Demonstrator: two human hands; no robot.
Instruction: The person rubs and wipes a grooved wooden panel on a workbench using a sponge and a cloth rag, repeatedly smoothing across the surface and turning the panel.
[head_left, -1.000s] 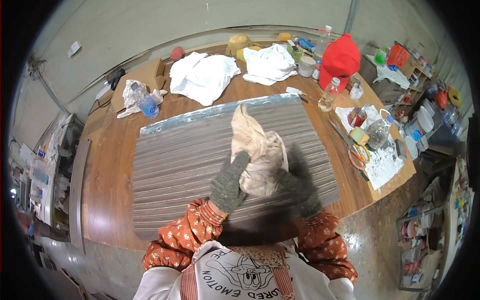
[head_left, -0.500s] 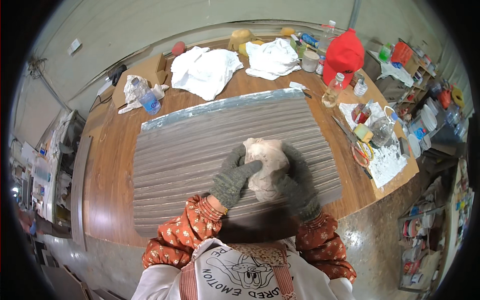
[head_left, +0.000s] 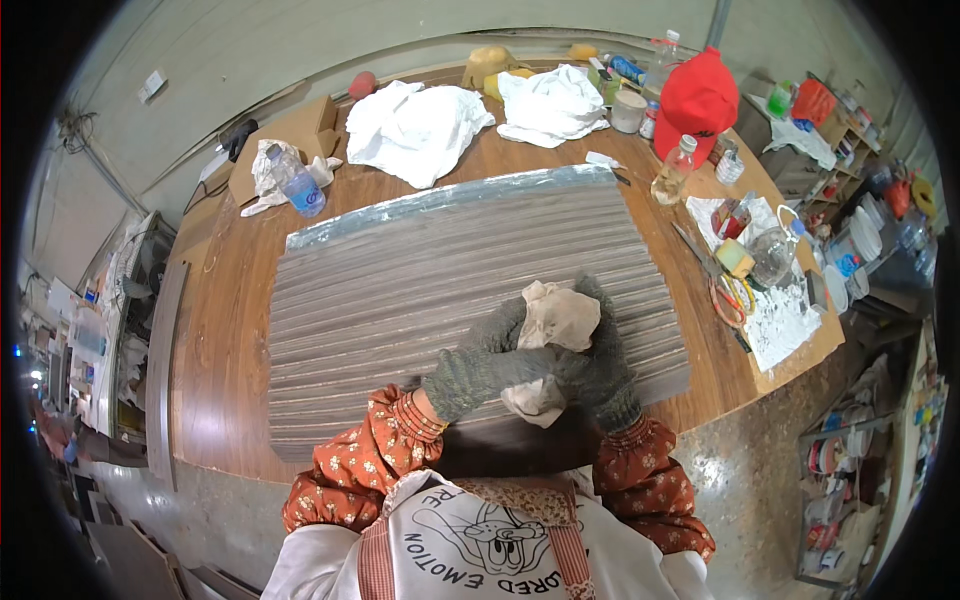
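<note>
Knit-gloved fingers (head_left: 525, 367) have closed across crumpled beige cloth (head_left: 560, 318).

Wide lane on the left, clutter jam on the right

So the table's (head_left: 222, 340) left edge is offering the best lane, bare wood running beside the ribbed panel (head_left: 390, 300). White cloths (head_left: 415, 130) and a bottle (head_left: 298, 185) are blocking the far edge; a red cap (head_left: 700, 100) is rising near the far right corner. Scissors (head_left: 737, 305) and a clear jug (head_left: 772, 258) are crowding the right edge, leaving a slim strip. Left hand (head_left: 488, 364), right hand (head_left: 602, 372) and rag (head_left: 560, 318) are filling the panel's near right part.
</note>
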